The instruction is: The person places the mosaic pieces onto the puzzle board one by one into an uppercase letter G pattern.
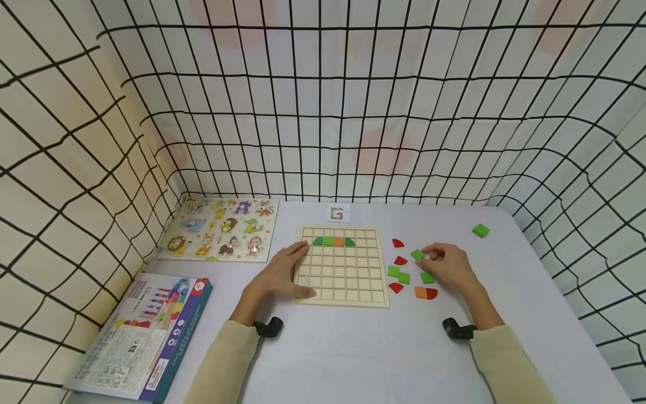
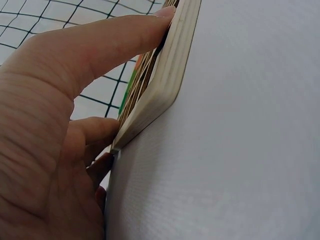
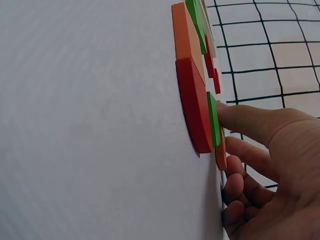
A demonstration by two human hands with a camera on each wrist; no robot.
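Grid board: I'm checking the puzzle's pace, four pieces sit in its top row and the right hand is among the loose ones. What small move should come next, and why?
Probably close the right hand on the green square at its fingertips and lift it. The grid board is steadied by the left hand and most cells are bare.

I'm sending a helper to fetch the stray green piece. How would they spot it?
Start at the wooden grid board in the middle of the table. To its right, past the cluster of loose pieces by the right hand, lies one green square alone near the far right corner, apart from every other piece.
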